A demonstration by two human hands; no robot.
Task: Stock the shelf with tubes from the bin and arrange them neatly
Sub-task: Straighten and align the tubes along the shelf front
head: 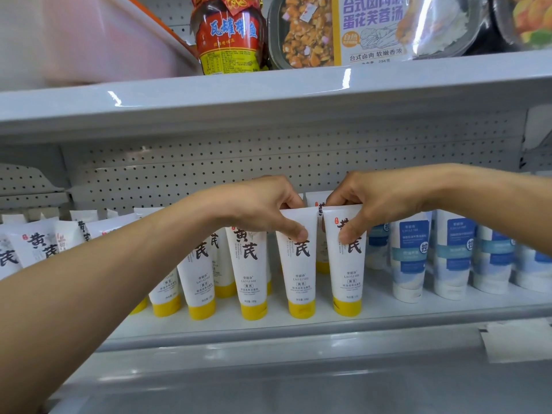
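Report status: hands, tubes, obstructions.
Left hand pinches one yellow-capped tube by its top. Right hand pinches the neighbouring tube. Both stand cap-down on the shelf. Blue tubes close on right.

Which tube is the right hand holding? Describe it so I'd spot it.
On the lower shelf, find the front row of white tubes standing on yellow caps. It is the rightmost tube, pinched by the right hand, next to the blue-labelled tubes.

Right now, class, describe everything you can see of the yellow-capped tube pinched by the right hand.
The tube is white glossy plastic with black characters, tapering to a yellow cap on which it stands upright on the shelf, last of its row beside blue-labelled tubes. The right hand pinches its flat top, thumb on the front.
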